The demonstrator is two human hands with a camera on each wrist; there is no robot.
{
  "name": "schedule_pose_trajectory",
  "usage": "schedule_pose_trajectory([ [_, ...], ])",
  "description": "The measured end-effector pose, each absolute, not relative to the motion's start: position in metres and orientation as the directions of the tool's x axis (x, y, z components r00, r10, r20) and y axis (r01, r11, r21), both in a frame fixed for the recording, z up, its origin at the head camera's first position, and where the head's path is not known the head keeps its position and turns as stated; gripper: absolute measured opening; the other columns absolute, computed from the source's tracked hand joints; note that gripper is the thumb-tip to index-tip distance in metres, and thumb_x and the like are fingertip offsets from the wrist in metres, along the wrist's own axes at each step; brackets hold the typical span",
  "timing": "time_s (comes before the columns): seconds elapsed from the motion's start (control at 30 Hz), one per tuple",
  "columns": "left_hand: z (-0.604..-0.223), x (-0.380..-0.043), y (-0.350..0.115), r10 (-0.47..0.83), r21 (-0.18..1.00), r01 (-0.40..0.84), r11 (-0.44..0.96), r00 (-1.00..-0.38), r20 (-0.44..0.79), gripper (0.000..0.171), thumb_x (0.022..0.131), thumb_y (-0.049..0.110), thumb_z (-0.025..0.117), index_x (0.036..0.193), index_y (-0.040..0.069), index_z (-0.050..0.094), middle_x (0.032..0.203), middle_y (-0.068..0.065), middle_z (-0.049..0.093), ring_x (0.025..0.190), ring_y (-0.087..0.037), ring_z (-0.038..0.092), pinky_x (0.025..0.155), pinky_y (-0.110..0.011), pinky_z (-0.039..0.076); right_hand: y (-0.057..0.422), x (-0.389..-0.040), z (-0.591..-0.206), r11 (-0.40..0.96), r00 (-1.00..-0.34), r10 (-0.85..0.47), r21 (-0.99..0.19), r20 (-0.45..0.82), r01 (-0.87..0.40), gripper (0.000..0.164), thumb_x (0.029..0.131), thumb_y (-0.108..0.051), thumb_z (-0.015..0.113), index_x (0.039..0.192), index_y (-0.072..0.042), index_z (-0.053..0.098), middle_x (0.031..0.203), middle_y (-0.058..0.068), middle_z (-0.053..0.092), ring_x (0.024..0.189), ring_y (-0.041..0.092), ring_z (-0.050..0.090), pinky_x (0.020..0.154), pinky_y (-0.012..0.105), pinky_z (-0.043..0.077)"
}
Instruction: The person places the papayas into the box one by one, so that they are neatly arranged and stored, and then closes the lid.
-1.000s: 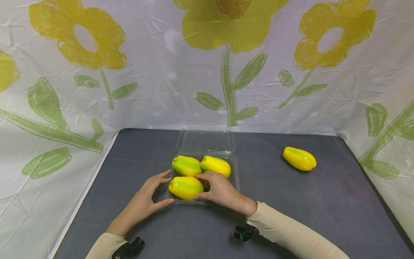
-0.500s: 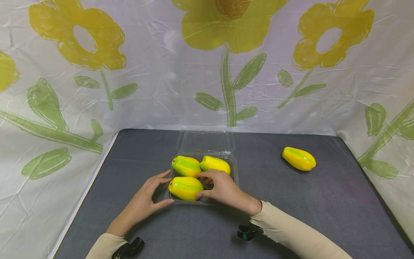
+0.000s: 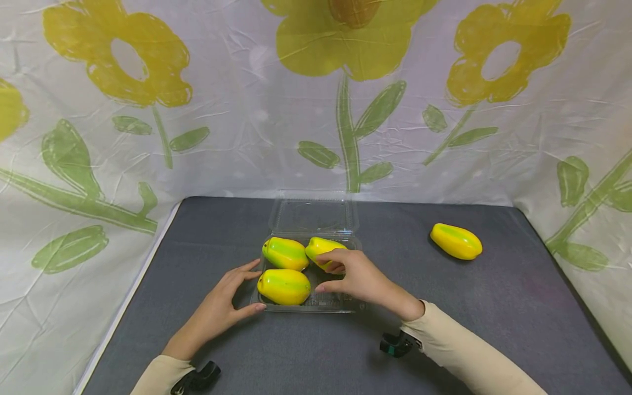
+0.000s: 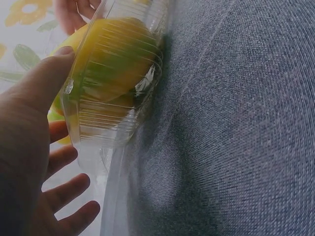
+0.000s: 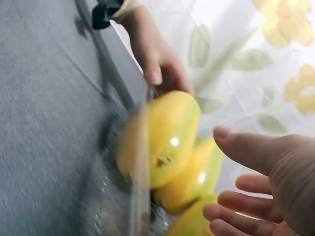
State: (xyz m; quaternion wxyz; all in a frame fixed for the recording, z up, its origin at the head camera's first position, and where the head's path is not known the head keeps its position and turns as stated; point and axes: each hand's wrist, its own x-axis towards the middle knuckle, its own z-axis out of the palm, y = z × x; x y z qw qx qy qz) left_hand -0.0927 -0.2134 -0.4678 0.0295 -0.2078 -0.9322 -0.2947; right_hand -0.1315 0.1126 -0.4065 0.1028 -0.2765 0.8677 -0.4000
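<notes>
A clear plastic clamshell box [image 3: 326, 309] stands on the table with its lid [image 3: 316, 216] folded back. Inside are three yellow-green papayas: the front-left one [image 3: 283, 287], the back-left one [image 3: 285, 253] and the back-right one [image 3: 318, 247], partly covered by my right fingers in the head view. My left hand [image 3: 222, 302] steadies the box's left side, thumb and fingers spread along the rim [image 4: 74, 98]. Over the front-right part of the box, my right hand [image 3: 360, 278] holds nothing; its thumb and fingers are apart, a short gap from the front papaya [image 5: 170, 137].
A fourth papaya [image 3: 456, 241] lies alone on the dark grey cloth [image 3: 494, 318] at the back right. Behind the table hangs a white curtain [image 3: 237, 137] printed with yellow flowers. Both wrists wear black camera mounts [image 3: 399, 344].
My right hand has let go of the front papaya and drawn back to the right, its fingers opening. The front papaya stays in the box's front left. My left hand has not moved.
</notes>
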Motion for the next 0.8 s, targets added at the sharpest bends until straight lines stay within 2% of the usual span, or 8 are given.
schedule_pose_trajectory([
  [0.17, -0.468, -0.093, -0.213, 0.372, 0.536, 0.405, 0.741, -0.912, 0.176, 0.069, 0.081, 0.054, 0.075, 0.138, 0.022, 0.052, 0.159, 0.0, 0.038, 0.143, -0.028, 0.039, 0.11, -0.059, 0.041, 0.131, -0.136, -0.401, 0.544, -0.833, -0.55, -0.736, 0.049, -0.403, 0.061, 0.079, -0.034, 0.083, 0.132, -0.014, 0.063, 0.128, 0.004, 0.068, 0.107, 0.022, 0.07, 0.092, 0.038, 0.058],
  [0.5, -0.465, -0.093, -0.212, 0.369, 0.542, 0.394, 0.742, -0.915, 0.161, 0.071, 0.081, 0.057, 0.073, 0.139, 0.021, 0.053, 0.159, 0.001, 0.038, 0.143, -0.029, 0.039, 0.111, -0.059, 0.039, 0.175, -0.146, -0.391, 0.559, -0.869, -0.486, -0.733, 0.089, -0.388, 0.062, 0.078, -0.029, 0.084, 0.134, -0.012, 0.061, 0.126, 0.01, 0.068, 0.108, 0.027, 0.069, 0.095, 0.047, 0.056],
  [0.8, -0.466, -0.093, -0.213, 0.37, 0.54, 0.393, 0.744, -0.916, 0.156, 0.071, 0.081, 0.056, 0.074, 0.139, 0.021, 0.052, 0.159, 0.001, 0.038, 0.144, -0.029, 0.038, 0.111, -0.06, 0.04, 0.216, -0.156, -0.39, 0.61, -0.913, -0.396, -0.717, 0.093, -0.337, 0.066, 0.079, -0.035, 0.082, 0.136, -0.013, 0.059, 0.129, 0.011, 0.067, 0.112, 0.029, 0.067, 0.097, 0.049, 0.054],
])
